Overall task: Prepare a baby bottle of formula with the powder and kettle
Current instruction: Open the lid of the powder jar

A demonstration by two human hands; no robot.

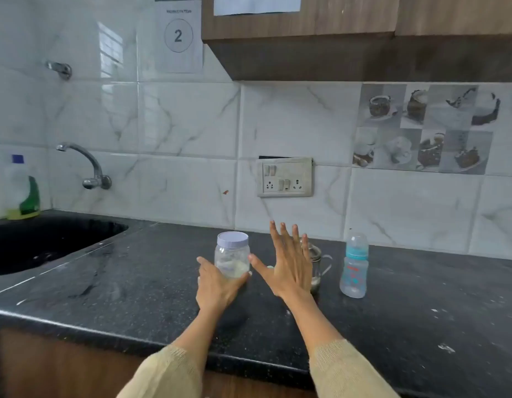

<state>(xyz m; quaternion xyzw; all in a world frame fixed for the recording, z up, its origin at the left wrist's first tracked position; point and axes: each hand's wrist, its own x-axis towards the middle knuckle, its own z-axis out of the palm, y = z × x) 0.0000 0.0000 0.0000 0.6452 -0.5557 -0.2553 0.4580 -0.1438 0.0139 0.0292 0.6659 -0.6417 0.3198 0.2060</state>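
The person's left hand is wrapping around the lower part of a clear powder jar with a pale lilac lid, which is standing upright on the black granite counter. The right hand is hovering just beside the jar, fingers spread wide, gripping nothing. Behind that hand a small glass kettle is partly hiding. A capped baby bottle is standing upright further right, apart from both hands.
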